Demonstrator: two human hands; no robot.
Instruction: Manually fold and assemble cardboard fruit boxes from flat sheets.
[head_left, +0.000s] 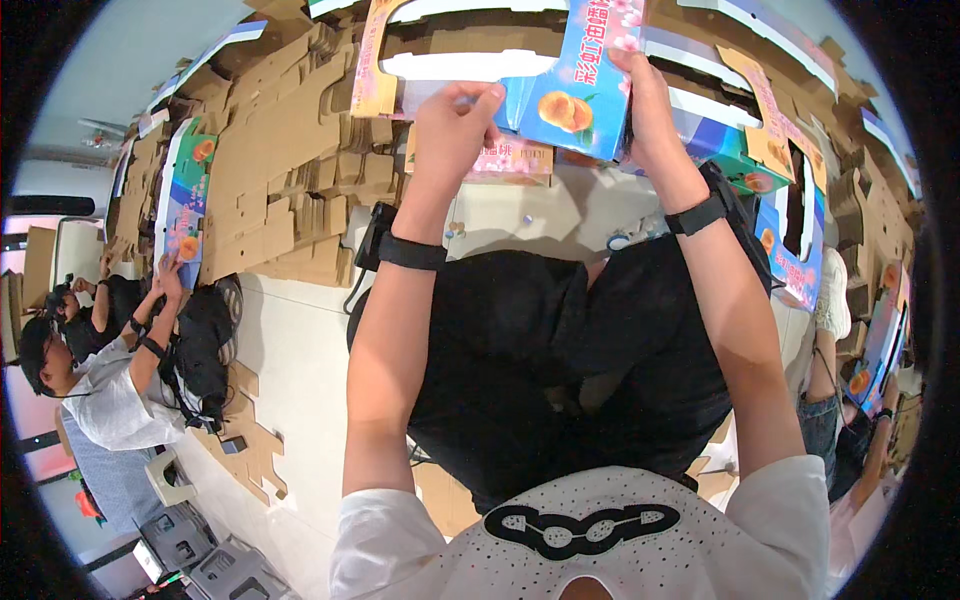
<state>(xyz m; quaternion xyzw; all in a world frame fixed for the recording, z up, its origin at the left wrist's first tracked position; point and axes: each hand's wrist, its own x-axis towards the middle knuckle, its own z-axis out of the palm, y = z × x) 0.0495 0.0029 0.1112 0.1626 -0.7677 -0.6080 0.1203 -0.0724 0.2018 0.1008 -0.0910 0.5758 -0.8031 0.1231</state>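
Observation:
A printed cardboard carton point(568, 112), with blue and peach-coloured panels, peach pictures and a large window cut-out, is tilted up in front of me. My right hand point(650, 112) grips its right side, the thumb lying on the printed face. At the lower edge, near the window's corner, my left hand point(455, 130) has its fingers curled in and pressed against the carton. Part of those fingers is hidden. Just under the held carton, a pink printed carton point(515, 168) is partly covered.
Stacks of flat brown cardboard point(290, 150) lie to the left. More printed cartons stand to the right, one blue point(790, 245). At the left, a co-worker point(120, 385) handles a green and blue carton point(185, 195). Another person point(865, 470) is at the right edge.

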